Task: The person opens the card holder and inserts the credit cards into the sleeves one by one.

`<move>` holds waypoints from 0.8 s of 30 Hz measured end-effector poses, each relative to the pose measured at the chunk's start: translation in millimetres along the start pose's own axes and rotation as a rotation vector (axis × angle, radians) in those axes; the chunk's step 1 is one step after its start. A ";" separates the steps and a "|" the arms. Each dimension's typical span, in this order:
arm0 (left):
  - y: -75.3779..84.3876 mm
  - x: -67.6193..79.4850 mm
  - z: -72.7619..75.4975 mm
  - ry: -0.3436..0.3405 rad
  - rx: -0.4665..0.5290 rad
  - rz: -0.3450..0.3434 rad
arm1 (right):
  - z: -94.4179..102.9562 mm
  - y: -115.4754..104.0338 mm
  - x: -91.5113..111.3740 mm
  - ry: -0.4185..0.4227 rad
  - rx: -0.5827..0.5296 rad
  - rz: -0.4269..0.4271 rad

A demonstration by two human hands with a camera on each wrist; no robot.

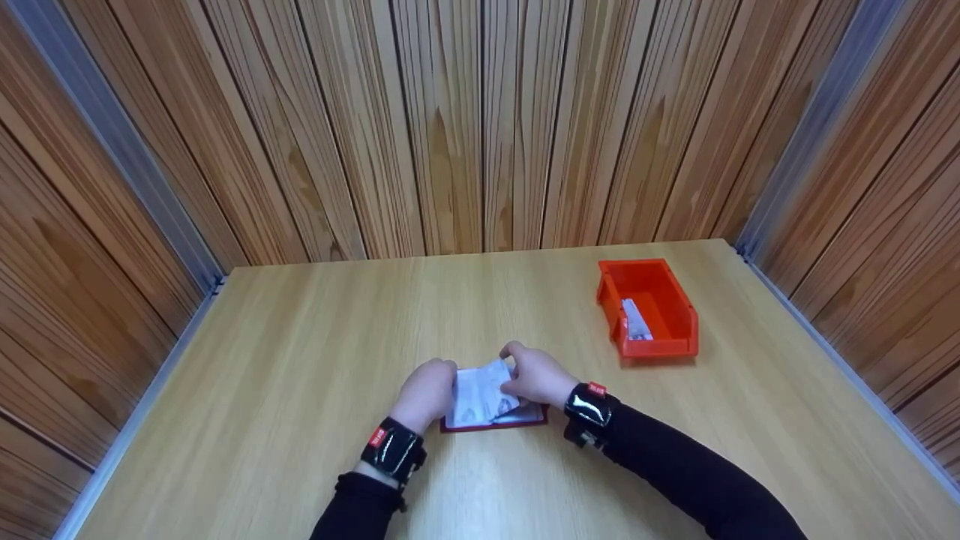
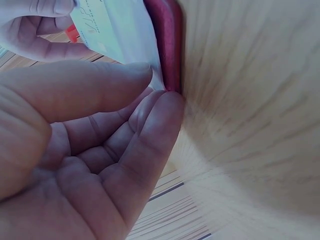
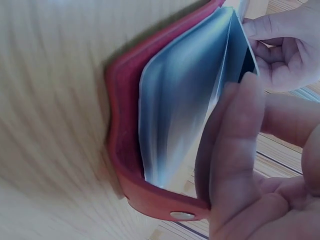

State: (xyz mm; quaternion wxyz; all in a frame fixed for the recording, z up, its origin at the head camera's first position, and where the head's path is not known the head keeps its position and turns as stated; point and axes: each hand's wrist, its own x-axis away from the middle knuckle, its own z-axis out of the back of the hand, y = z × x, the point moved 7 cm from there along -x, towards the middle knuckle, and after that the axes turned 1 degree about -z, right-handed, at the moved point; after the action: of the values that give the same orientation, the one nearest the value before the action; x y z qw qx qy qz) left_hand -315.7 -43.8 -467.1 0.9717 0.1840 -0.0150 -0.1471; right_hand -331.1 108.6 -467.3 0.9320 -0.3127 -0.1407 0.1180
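A red card holder (image 1: 495,427) with a metal snap (image 3: 182,215) lies opened on the table, its clear plastic sleeve pages (image 3: 175,95) inside. My left hand (image 1: 429,390) is at its left side. In the left wrist view, thumb and fingers close on the edge of the red cover (image 2: 170,45). My right hand (image 1: 536,373) pinches the right side of a raised sleeve page (image 1: 491,379). A pale printed card (image 2: 102,25) shows in that page in the left wrist view. The right wrist view has the page tilted up from the one below.
An orange bin (image 1: 664,346) stands on the table to the back right, with a pale printed slip (image 1: 635,321) inside at its left. Wood-panelled walls (image 1: 480,127) border the table (image 1: 300,360) at the back and sides.
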 end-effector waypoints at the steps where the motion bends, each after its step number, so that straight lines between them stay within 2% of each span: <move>1: 0.0 0.0 -0.2 -0.004 0.003 0.005 | -0.3 0.3 0.1 -0.003 -0.005 -0.005; 11: 0.8 0.9 -0.2 -0.010 0.006 0.012 | -6.8 -1.1 -2.0 -0.022 -0.024 0.016; 19: 4.2 3.4 4.5 0.046 -0.018 -0.039 | -14.8 -3.3 -3.1 -0.019 -0.023 0.004; 24: 1.8 3.1 1.9 0.007 0.012 0.004 | -16.8 -5.9 -3.5 -0.006 -0.008 -0.004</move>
State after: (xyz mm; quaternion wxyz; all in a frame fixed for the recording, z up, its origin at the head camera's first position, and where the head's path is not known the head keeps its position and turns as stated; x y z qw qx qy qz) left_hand -312.4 -43.7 -464.8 0.9709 0.1904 -0.0130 -0.1445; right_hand -327.9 93.7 -477.1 0.9305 -0.3157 -0.1447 0.1164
